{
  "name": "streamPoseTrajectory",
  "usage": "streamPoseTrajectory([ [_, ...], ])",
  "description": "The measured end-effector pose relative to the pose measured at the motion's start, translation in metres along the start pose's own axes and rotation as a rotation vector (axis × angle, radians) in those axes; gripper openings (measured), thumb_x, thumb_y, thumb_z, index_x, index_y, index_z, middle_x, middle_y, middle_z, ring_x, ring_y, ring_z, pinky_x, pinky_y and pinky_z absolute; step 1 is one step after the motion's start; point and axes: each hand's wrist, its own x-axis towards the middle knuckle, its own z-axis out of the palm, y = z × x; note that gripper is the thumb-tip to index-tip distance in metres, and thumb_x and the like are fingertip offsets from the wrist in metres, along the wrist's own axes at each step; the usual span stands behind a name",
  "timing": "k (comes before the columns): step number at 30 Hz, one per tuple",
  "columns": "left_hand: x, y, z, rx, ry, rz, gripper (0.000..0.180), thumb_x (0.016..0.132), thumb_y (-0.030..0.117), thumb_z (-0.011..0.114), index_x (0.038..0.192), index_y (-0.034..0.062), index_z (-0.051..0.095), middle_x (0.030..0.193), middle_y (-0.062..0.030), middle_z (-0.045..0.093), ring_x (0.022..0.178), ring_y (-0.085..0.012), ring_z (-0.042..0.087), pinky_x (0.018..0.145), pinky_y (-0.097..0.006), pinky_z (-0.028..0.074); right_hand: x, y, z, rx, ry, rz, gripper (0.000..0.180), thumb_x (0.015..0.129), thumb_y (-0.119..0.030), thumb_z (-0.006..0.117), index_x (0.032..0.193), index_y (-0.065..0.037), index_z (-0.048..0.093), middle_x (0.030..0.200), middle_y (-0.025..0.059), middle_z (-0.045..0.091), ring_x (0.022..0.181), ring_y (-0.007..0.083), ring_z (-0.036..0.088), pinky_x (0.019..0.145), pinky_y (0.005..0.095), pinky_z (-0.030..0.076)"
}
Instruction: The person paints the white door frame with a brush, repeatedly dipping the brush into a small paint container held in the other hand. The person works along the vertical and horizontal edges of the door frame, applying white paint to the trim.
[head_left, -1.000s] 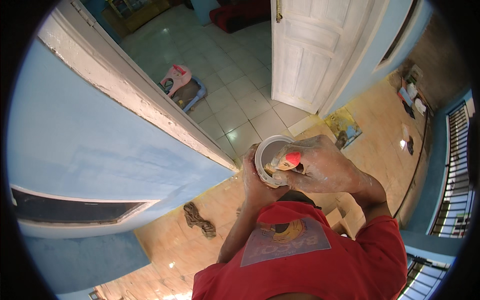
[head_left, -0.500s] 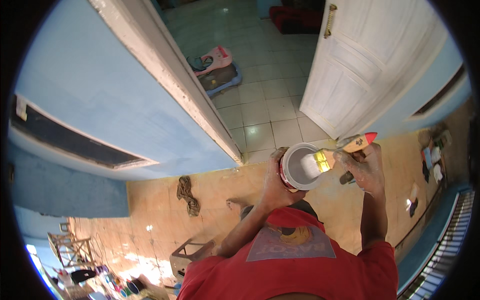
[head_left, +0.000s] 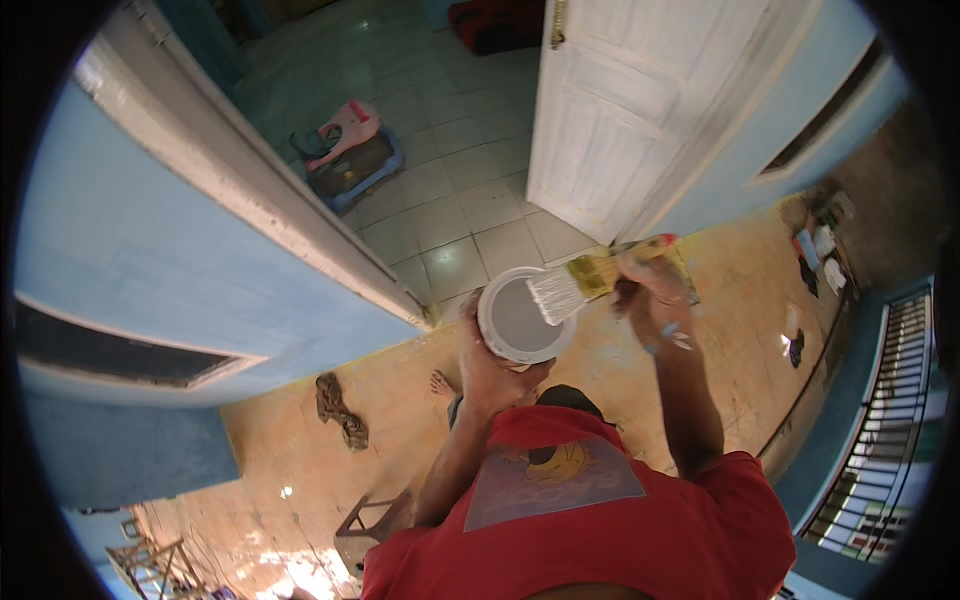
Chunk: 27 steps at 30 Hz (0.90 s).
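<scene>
My left hand (head_left: 487, 372) is wrapped round a round paint can (head_left: 487, 325) with a pale rim, its mouth turned up toward me. Inside the can is a light grey-white surface. In my right hand (head_left: 655, 290) is a paintbrush (head_left: 590, 275) with a wooden handle, a red tip and a yellow band; motion blurs the fingers somewhat. White paint coats the bristles, which lie over the can's right rim. Pale smudges mark my right wrist.
A white panelled door (head_left: 625, 110) stands ajar ahead on the right, beside a white door frame (head_left: 250, 190) on the left. A crumpled dark cloth (head_left: 342, 412) lies on the orange tiled floor (head_left: 270, 450). A stool (head_left: 370, 525) stands at lower left. Beyond the doorway sits a pink and blue item (head_left: 355, 150).
The brush has come up from inside the can to its right rim. The whole view has swung, so the doorway, can and hands appear further left.
</scene>
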Motion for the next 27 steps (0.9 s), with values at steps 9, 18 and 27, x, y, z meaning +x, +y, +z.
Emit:
streamPoseTrajectory([
  [9, 0.025, -0.001, -0.022, 0.123, 0.022, 0.028, 0.106, 0.062, 0.018, 0.098, 0.148, -0.0034, 0.04, 0.14, -0.0201, 0.056, 0.13, -0.0336, 0.06, 0.113, -0.048, 0.048, 0.025, 0.06, 0.01, 0.653, -0.155, 0.306, 0.023, 0.106, -0.023, 0.071, 0.12, -0.005, 0.071, 0.108, 0.0104, 0.077, 0.082, 0.0188, 0.075, 0.063, 0.0291, 0.064],
  [18, 0.075, 0.004, -0.058, 0.074, 0.064, 0.042, 0.108, 0.062, 0.021, 0.101, 0.148, -0.0057, 0.04, 0.136, -0.0201, 0.058, 0.126, -0.0323, 0.063, 0.108, -0.046, 0.051, 0.056, 0.067, 0.055, 0.776, -0.311, 0.005, 0.026, 0.107, -0.008, 0.066, 0.133, -0.013, 0.064, 0.123, 0.0142, 0.075, 0.101, 0.0236, 0.077, 0.076, 0.0374, 0.069],
  [27, 0.128, 0.013, -0.095, 0.083, 0.123, 0.083, 0.103, 0.062, 0.023, 0.102, 0.142, -0.0071, 0.044, 0.133, -0.0199, 0.061, 0.12, -0.0304, 0.066, 0.104, -0.044, 0.053, 0.13, -0.03, 0.129, 0.905, -0.589, -0.394, 0.024, 0.109, -0.008, 0.061, 0.132, -0.013, 0.063, 0.133, 0.0169, 0.072, 0.108, 0.0313, 0.079, 0.082, 0.0437, 0.074],
])
